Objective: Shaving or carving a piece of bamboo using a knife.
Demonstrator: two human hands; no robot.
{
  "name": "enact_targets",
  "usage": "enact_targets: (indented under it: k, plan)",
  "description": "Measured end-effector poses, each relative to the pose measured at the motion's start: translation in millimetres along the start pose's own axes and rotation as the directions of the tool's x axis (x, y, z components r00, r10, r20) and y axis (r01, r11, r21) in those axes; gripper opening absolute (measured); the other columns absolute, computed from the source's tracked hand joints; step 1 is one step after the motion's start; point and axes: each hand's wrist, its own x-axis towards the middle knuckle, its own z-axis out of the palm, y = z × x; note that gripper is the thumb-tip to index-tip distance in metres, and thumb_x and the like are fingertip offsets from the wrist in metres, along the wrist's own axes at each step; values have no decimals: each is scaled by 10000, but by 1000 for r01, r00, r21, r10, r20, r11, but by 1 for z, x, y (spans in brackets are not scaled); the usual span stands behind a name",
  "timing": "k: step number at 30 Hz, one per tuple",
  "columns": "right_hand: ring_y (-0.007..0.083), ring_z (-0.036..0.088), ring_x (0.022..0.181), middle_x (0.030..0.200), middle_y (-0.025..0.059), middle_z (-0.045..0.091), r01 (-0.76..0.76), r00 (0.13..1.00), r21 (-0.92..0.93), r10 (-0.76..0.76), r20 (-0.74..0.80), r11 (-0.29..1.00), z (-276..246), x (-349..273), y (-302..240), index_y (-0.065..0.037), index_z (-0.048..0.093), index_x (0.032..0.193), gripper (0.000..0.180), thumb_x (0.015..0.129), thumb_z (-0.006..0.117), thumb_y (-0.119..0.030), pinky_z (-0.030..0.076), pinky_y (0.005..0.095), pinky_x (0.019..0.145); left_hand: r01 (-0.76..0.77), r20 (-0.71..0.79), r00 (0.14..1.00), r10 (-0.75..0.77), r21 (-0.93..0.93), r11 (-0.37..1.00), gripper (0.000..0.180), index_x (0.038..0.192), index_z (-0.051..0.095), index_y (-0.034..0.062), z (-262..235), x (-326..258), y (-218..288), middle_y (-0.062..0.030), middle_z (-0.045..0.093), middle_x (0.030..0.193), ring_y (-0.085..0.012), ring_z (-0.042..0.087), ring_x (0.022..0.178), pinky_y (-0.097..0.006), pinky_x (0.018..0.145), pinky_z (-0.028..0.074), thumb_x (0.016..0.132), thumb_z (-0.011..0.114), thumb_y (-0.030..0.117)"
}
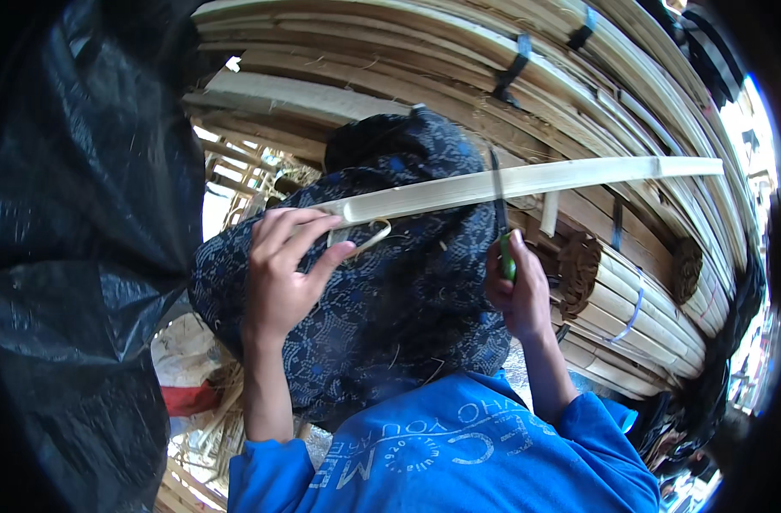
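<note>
My left hand (281,261) grips the near end of a long pale bamboo strip (527,181), which runs from the hand out to the right. A thin curl of shaving (375,235) hangs under the strip beside my fingers. My right hand (517,291) is closed on a green-handled knife (503,231), its dark blade upright and crossing the strip near its middle. Both hands work over a dark blue patterned cloth (390,308) spread across my lap. My sleeves are bright blue.
Big bundles of bamboo slats (578,77) tied with dark straps fill the back and right. Rolled bundles (630,299) lie at the right of my knee. Black plastic sheeting (74,256) hangs on the left. Scraps and a red object (190,398) lie on the ground at lower left.
</note>
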Motion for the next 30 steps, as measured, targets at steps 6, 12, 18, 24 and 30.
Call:
enact_targets:
  k: [6, 12, 18, 24, 30]
  plan:
    - [55, 250, 410, 540, -67, 310, -389, 885, 106, 340, 318, 915, 46, -2, 25, -105, 505, 804, 473, 995, 396, -523, 156, 219, 382, -51, -6, 999, 51, -53, 997, 422, 932, 711, 41, 10, -16, 2, -80, 676, 885, -256, 626, 858, -375, 804, 455, 816, 698, 447]
    - [53, 225, 420, 552, -58, 294, -432, 846, 272, 281, 453, 860, 81, 9, 42, -99, 468, 851, 435, 1008, 384, -497, 148, 224, 379, 100, -138, 983, -124, -172, 980, 122, 922, 691, 22, 15, -16, 3, -112, 674, 911, -283, 636, 860, -362, 809, 489, 848, 631, 99]
    - [44, 287, 465, 618, -54, 347, -285, 919, 275, 180, 351, 918, 82, 10, 53, -114, 484, 950, 365, 1021, 394, -460, 198, 198, 407, 112, 107, 987, -123, 102, 988, 459, 1277, 552, 44, 6, -7, -31, -154, 571, 1220, -329, 536, 1139, -421, 990, 416, 848, 663, 166]
    - [32, 332, 484, 647, -55, 378, -11, 976, 158, -24, 215, 987, 88, 5, 63, -102, 477, 986, 280, 1035, 412, -370, 255, 186, 411, -45, 112, 993, 43, 14, 999, 471, 1229, 593, 41, 20, -16, -53, -87, 620, 1010, -230, 595, 865, -381, 804, 465, 852, 687, 306]
    - [40, 306, 430, 626, -25, 397, 10, 990, 107, -24, 136, 994, 79, 8, 48, -113, 473, 1020, 228, 1041, 409, -331, 211, 182, 361, -39, 156, 988, 19, 127, 991, 494, 1171, 633, 48, 22, -11, -43, -82, 585, 929, -258, 581, 896, -383, 821, 464, 800, 724, 361]
